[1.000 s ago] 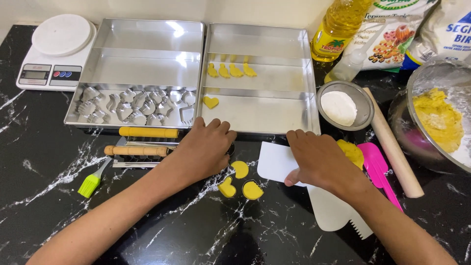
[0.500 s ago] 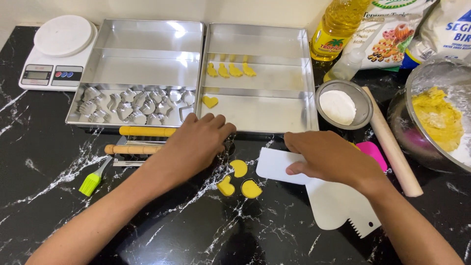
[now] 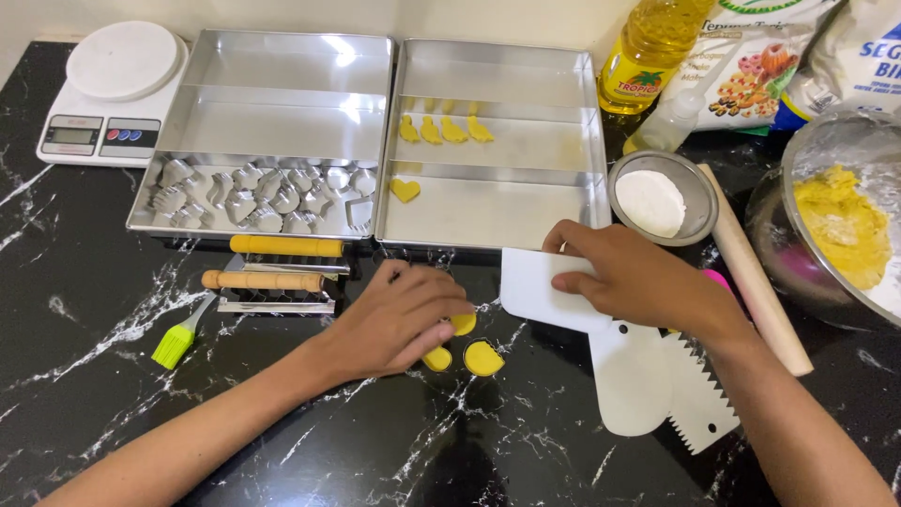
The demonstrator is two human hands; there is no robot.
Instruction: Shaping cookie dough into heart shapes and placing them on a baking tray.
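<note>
My left hand (image 3: 399, 319) lies palm down on the black marble counter, fingers curled over small yellow dough cut-outs (image 3: 482, 358); three pieces show at its fingertips. My right hand (image 3: 631, 279) grips a white plastic scraper (image 3: 537, 291) whose edge rests on the counter just right of those pieces. The right baking tray (image 3: 577, 122) behind holds a row of yellow dough shapes (image 3: 443, 130) and one dough heart (image 3: 404, 191). The left tray (image 3: 282, 122) holds several metal cookie cutters (image 3: 263, 195).
A kitchen scale (image 3: 108, 89) stands far left. Two wooden-handled tools (image 3: 267, 280) and a green silicone brush (image 3: 178, 340) lie left of my hand. More scrapers (image 3: 662, 390), a rolling pin (image 3: 755, 272), a flour bowl (image 3: 654, 197), a dough bowl (image 3: 840, 225), an oil bottle (image 3: 648, 47) sit right.
My left hand slid down from the tray edge onto the dough cut-outs. My right hand moved the scraper slightly up and left, closer to the tray.
</note>
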